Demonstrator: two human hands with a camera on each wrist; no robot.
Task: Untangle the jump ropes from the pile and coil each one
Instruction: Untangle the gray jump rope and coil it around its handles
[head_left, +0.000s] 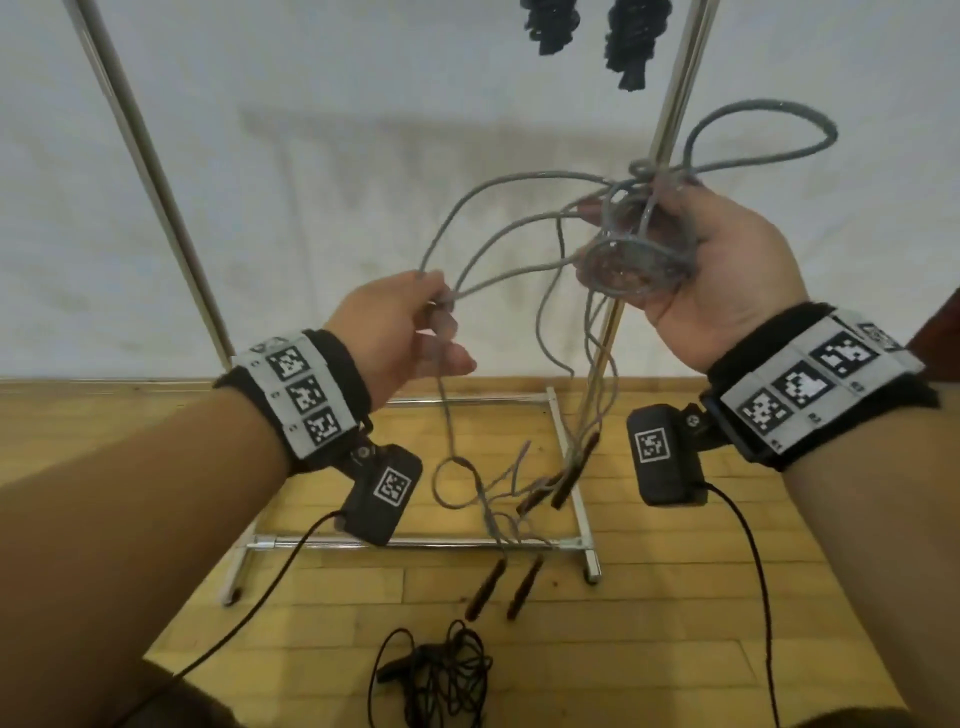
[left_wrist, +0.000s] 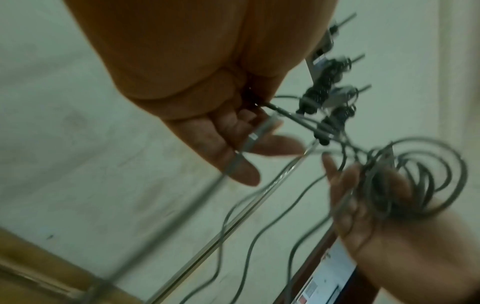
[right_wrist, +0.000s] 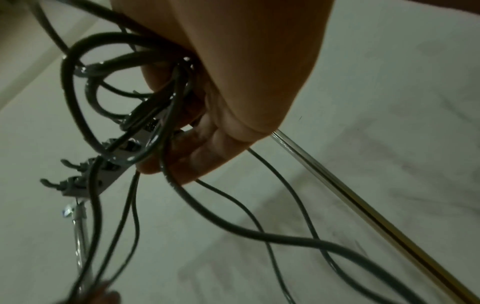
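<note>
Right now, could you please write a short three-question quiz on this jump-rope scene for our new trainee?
1. True or false: the right hand holds a coiled bundle of grey rope.
2. What does the left hand pinch? A) a brown handle B) grey rope strands C) the rack pole
3. Fill in: the black rope lies on the ____.

Key: 1 true; 2 B; 3 floor.

Two dark coiled bundles are cut off by the head view's top edge, the black cord by its bottom edge, while the grey ropes are smeared by blur in the left wrist view, strands indistinguishable.
</note>
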